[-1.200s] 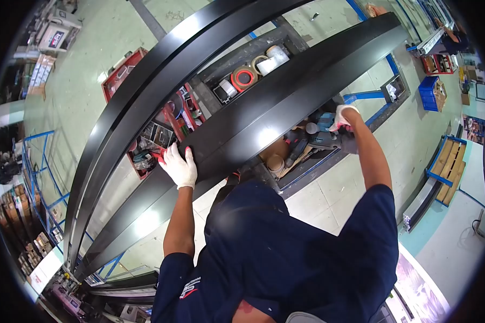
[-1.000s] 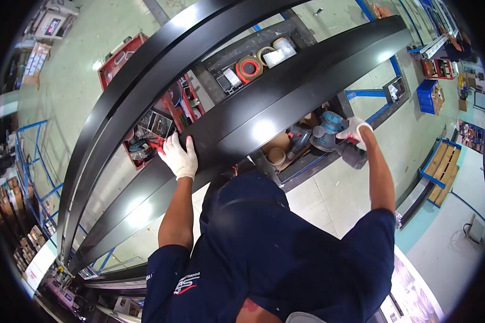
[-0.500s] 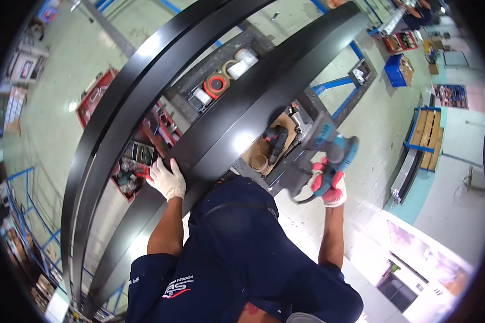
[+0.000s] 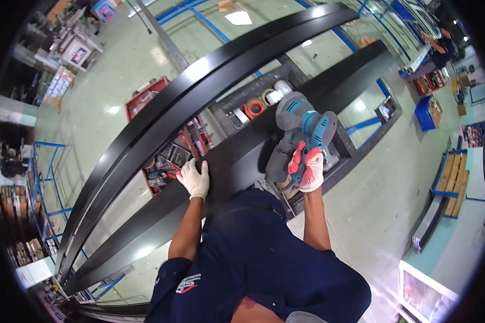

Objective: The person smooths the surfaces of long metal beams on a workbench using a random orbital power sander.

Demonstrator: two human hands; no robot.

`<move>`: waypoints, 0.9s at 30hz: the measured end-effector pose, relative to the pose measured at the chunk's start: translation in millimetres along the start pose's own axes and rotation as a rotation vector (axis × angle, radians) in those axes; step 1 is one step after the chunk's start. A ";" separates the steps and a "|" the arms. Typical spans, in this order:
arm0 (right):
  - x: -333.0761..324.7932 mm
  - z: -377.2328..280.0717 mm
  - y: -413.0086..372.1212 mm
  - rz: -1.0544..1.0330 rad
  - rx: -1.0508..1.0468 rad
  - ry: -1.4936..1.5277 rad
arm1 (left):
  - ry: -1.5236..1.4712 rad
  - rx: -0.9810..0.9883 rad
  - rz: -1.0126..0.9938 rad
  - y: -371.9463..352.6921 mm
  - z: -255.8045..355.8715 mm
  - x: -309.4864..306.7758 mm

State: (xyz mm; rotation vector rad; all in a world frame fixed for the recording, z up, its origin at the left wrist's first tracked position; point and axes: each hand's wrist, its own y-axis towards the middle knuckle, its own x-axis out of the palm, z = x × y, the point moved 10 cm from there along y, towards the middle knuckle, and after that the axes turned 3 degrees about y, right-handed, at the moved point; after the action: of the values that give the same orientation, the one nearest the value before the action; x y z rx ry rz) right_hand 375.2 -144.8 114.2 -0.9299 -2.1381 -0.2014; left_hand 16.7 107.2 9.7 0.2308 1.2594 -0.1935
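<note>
Right of centre, the teal orbital sander (image 4: 310,122) was gripped in the closed fingers of the right hand (image 4: 311,172), seemingly for control, while the diagonal black panel (image 4: 241,155) was apparently steadied beneath the left hand (image 4: 195,178), fingers outspread, though sander-panel contact could not be told.

Bright light, glare on near black beam (image 4: 237,161), shiny patches on floor (image 4: 372,183); fisheye bending, dark rounded edges

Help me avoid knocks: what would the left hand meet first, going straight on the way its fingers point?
Probably the far black panel; the red toolbox between it and the left hand seems to lie lower, though depth is unclear.
</note>
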 end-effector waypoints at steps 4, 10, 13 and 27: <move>56.1 -17.9 25.0 -0.108 -0.059 0.104 | -0.597 0.153 0.055 8.6 93.0 -87.4; 88.7 -36.6 28.2 -0.126 -0.274 0.020 | -0.705 0.799 -0.141 -45.9 309.2 -225.3; 51.5 -34.5 26.9 0.111 -0.422 -0.284 | -0.792 0.846 -0.110 -61.4 337.9 -222.9; 66.0 -86.8 -30.8 0.077 -0.524 -0.987 | -1.181 0.586 -0.722 -91.8 333.2 -171.7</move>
State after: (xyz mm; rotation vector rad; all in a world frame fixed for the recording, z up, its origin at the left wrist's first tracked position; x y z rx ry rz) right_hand 378.1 -166.7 225.3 -1.6539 -3.0055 -0.3160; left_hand 246.5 -70.4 263.9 0.1057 0.0255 -1.1442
